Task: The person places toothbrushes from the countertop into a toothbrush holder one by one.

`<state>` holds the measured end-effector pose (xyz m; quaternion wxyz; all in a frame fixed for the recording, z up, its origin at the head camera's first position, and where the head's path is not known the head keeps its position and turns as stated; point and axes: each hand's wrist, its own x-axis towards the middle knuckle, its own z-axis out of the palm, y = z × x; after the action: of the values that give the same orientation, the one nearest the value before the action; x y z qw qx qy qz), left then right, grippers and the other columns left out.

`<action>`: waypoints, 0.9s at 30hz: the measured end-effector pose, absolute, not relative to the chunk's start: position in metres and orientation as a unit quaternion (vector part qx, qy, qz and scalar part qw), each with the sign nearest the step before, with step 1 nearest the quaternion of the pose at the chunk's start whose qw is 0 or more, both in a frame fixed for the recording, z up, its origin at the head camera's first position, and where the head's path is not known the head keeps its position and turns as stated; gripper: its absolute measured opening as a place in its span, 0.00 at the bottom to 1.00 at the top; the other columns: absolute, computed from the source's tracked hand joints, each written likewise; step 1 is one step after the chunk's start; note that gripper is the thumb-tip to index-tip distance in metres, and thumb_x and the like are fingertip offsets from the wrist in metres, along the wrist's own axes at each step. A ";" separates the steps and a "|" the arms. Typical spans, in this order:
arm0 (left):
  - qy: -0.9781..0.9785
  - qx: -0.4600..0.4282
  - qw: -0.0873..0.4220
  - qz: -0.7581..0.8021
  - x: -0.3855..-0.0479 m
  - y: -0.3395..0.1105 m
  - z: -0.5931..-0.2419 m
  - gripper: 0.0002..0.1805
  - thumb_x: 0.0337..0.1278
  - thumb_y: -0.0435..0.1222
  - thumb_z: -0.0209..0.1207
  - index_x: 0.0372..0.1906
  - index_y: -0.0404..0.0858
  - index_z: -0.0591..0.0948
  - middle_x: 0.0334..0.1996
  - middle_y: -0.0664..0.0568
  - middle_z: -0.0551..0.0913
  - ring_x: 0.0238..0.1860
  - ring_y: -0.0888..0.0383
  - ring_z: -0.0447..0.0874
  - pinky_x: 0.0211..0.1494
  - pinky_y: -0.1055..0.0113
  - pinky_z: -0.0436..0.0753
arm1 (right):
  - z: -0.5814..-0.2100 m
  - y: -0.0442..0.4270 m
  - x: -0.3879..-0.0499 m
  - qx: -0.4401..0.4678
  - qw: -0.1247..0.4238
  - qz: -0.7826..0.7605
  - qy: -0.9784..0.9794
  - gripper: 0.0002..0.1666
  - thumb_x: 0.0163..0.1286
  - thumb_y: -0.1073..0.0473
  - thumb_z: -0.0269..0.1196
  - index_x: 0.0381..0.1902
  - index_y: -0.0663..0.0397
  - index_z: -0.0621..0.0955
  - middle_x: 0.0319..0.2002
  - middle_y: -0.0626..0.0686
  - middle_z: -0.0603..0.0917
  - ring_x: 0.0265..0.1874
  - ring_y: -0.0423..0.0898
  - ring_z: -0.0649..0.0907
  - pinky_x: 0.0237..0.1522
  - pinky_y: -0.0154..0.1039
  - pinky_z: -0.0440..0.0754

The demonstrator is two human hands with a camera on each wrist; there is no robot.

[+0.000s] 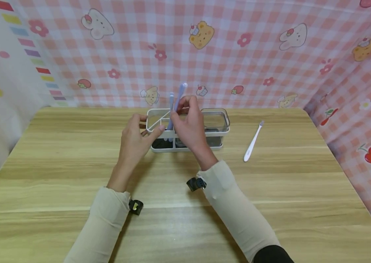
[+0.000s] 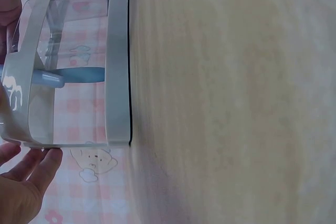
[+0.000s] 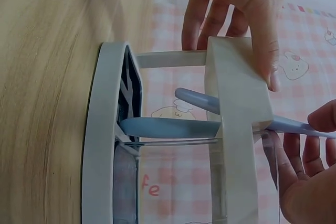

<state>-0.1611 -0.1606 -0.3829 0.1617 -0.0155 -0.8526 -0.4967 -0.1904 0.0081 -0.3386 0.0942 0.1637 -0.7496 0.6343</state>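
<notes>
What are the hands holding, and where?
The right hand pinches the purple toothbrush by its upper part; the left hand grips the white holder by its left end.

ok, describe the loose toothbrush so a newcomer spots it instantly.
On the wooden table, find the white-framed holder. Right of it lies the white toothbrush, head pointing toward the checked backdrop. Unlike the blue toothbrush and lilac toothbrush, it lies flat outside the holder.

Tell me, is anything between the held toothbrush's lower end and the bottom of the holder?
Nothing visible is: the held toothbrush passes through the top of the holder, with open space under its lower end. The blue toothbrush is beside it.
</notes>
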 end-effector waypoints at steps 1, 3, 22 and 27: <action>-0.853 -0.016 0.162 -0.496 -0.161 -0.160 -0.383 0.33 0.58 0.51 0.71 0.56 0.31 0.74 0.50 0.40 0.80 0.50 0.45 0.81 0.54 0.57 0.87 | -0.339 0.008 -0.190 0.165 0.094 0.633 -0.750 0.15 0.68 0.72 0.60 0.48 0.58 0.69 0.45 0.58 0.78 0.46 0.52 0.81 0.41 0.41 0.88; -0.853 -0.016 0.162 -0.496 -0.161 -0.160 -0.383 0.33 0.58 0.50 0.71 0.56 0.31 0.73 0.50 0.40 0.80 0.51 0.46 0.81 0.54 0.57 0.87 | -0.341 0.009 -0.190 0.169 0.096 0.628 -0.753 0.15 0.67 0.73 0.60 0.48 0.59 0.70 0.45 0.59 0.79 0.45 0.52 0.81 0.40 0.40 0.88; -0.856 -0.018 0.160 -0.492 -0.161 -0.161 -0.383 0.34 0.59 0.52 0.70 0.56 0.31 0.73 0.51 0.39 0.79 0.50 0.47 0.81 0.54 0.56 0.87 | -0.342 0.009 -0.194 0.183 0.088 0.545 -0.814 0.14 0.63 0.75 0.64 0.43 0.62 0.73 0.42 0.58 0.81 0.43 0.49 0.83 0.44 0.30 0.86; -0.856 -0.017 0.160 -0.491 -0.161 -0.161 -0.384 0.34 0.59 0.52 0.70 0.56 0.30 0.73 0.51 0.38 0.79 0.50 0.47 0.81 0.54 0.56 0.87 | -0.342 0.010 -0.194 0.180 0.080 0.544 -0.815 0.16 0.62 0.76 0.65 0.44 0.62 0.73 0.42 0.58 0.81 0.43 0.50 0.82 0.45 0.30 0.86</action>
<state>-0.1608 -0.1606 -0.3837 0.1603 -0.0167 -0.8560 -0.4912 -0.1938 0.0095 -0.3417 0.0799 0.1805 -0.8154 0.5442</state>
